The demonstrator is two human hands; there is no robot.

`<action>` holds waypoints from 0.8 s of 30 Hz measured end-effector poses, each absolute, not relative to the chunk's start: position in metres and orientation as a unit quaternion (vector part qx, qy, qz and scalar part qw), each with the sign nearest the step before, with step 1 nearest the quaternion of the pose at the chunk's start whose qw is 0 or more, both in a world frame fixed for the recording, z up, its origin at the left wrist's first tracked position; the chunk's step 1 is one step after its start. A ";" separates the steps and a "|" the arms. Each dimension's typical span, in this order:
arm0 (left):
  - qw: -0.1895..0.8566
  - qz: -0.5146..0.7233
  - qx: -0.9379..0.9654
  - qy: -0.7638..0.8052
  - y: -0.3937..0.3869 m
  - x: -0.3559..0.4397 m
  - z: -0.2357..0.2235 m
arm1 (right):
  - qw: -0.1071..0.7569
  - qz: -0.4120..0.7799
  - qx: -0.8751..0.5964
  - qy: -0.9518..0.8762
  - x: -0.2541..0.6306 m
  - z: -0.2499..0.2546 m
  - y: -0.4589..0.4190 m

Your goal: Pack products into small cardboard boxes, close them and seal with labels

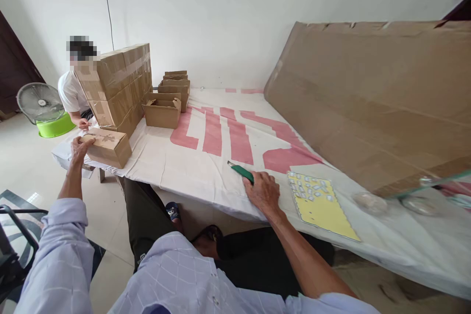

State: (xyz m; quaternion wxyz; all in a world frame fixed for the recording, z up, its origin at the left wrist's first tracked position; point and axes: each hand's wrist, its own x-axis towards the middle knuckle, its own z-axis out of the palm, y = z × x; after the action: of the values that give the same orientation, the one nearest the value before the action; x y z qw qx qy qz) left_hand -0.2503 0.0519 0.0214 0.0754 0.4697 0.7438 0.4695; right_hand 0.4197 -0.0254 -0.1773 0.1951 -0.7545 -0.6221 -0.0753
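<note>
My left hand [80, 149] rests on the near left end of a closed cardboard box [110, 147], its fingers bent over the top edge. The box sits at the left end of the cloth-covered table [191, 167]. Wrapped in my right hand [263, 191] is a green utility knife [242, 173], its metal tip pointing away and to the left, low over the white cloth. Just right of that hand lies a yellow sheet [324, 208] with several small pale stickers on its upper part.
Taped cartons [117, 88] are stacked behind the closed box, beside a seated person [71, 93] whose hand is near it. Several open boxes [162, 113] stand in a row toward the wall. A large cardboard panel [375, 103] leans at right. A fan [41, 103] stands at far left.
</note>
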 end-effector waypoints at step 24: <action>0.392 0.488 0.662 0.413 0.037 -0.042 -0.055 | 0.222 -0.069 -0.755 -0.613 0.424 -0.184 -0.017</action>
State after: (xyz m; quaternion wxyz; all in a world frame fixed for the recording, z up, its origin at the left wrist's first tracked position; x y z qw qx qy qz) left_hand -0.0415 0.0372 -0.0546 0.3918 0.6620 0.4126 0.4878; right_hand 0.4238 -0.0165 -0.1845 0.2221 -0.7548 -0.6134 -0.0688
